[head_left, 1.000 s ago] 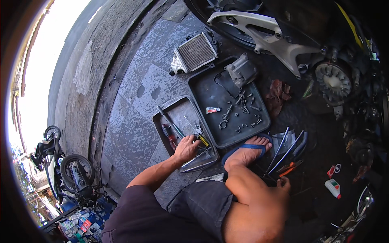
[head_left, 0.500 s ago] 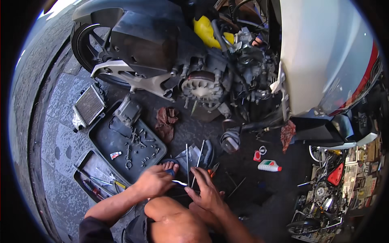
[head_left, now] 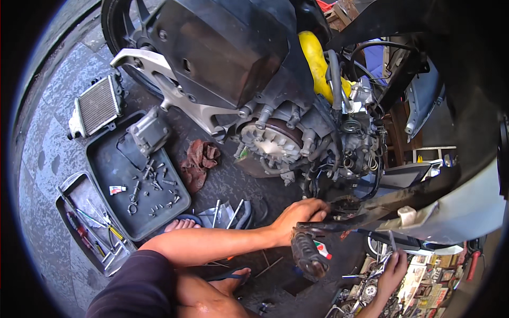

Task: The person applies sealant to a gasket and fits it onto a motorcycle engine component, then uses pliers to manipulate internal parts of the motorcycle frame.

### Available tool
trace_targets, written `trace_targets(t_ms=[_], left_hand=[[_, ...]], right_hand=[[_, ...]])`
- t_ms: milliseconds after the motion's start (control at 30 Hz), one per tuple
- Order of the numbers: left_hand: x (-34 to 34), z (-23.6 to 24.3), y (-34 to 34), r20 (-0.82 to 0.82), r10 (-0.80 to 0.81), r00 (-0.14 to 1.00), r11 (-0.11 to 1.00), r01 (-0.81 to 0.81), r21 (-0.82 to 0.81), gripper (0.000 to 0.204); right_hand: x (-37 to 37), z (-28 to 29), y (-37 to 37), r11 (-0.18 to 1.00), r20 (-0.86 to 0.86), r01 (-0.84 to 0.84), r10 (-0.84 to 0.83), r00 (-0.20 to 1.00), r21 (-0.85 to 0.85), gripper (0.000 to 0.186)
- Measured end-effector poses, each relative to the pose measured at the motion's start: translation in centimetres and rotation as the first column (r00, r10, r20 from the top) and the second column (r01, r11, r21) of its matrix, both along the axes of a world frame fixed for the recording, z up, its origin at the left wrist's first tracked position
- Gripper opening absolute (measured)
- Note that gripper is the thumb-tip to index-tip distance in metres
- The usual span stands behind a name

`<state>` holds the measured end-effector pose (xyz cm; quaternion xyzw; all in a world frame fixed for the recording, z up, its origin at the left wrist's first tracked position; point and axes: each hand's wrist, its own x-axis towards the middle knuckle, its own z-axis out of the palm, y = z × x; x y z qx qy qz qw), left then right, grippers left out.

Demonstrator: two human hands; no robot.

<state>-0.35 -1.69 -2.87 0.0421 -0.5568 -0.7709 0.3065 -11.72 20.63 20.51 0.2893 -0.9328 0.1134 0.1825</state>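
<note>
My left hand (head_left: pixel 302 220) is stretched forward beside the rubber-covered footrest (head_left: pixel 308 254), its fingers curled in near the motorcycle's dark frame rail. What they close on, if anything, is hidden. Farther right, my right hand (head_left: pixel 391 273) is raised below the pale body panel (head_left: pixel 450 212) and pinches a thin grey metal tool (head_left: pixel 393 241) that points up. Its exact kind is too small to tell. Ahead of my left hand is the exposed engine with a finned round fan (head_left: pixel 270 144), hoses and a yellow cloth-like cover (head_left: pixel 316 61).
On the left, a dark tray (head_left: pixel 159 225) holds bolts and a metal housing (head_left: pixel 151 132). Near it lie a radiator (head_left: pixel 98 105), a smaller tool tray (head_left: pixel 66 222) and a reddish rag (head_left: pixel 199 161). Thin rods lie near my feet; another motorcycle (head_left: pixel 368 289) stands lower right.
My hands have parted from above the floor near my feet. The left has reached forward to the frame, the right out to the right with the tool. The view has shifted closer to the engine.
</note>
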Motion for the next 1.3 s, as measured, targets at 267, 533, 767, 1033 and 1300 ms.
trace_targets(t_ms=[267,533,767,1033,1300], left_hand=[[-9.2,1.7,-0.2,0.166,-0.073,0.983,0.975,0.036,0.218,0.039],[-14.0,1.5,1.0,0.139,-0.118,0.983,0.905,0.048,0.424,0.042],[-14.6,1.6,1.7,0.057,-0.103,0.993,0.846,0.057,0.53,0.043],[-13.8,2.6,0.9,0.102,-0.179,0.979,0.829,0.094,0.552,0.048],[-13.3,3.2,0.8,0.174,-0.153,0.973,0.851,0.04,0.524,0.056]], right_hand=[[-11.5,-4.9,-4.0,0.854,-0.124,-0.328,0.406,0.905,0.404,0.031],[-10.8,-5.8,-7.1,0.757,-0.264,-0.444,0.607,0.749,0.48,0.033],[-9.2,-6.5,-10.1,0.821,-0.159,-0.529,0.564,0.811,0.213,0.026],[-10.3,-7.3,-10.1,0.819,-0.27,-0.574,0.549,0.791,-0.018,0.025],[-12.9,-8.2,-12.0,0.721,0.159,-0.287,0.483,0.861,-0.631,0.025]])
